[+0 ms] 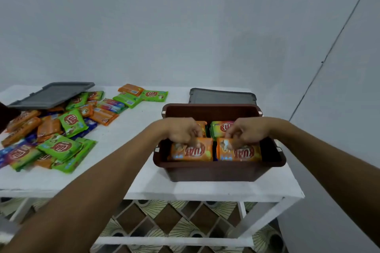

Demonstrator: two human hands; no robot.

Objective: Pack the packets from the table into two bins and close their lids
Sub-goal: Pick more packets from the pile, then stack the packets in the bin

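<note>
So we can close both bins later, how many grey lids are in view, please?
2. The left grey lid rests tilted on the packet pile; the right grey lid lies behind the brown bin.

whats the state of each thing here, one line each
brown bin: open, lid off, holding packets
left hand: pinches left orange packet in the bin
right hand: pinches right orange packet in the bin
grey lid behind bin: off, flat on the table
grey lid at left: off, tilted on the packet pile
packet pile: loose on the table, unpacked
</note>
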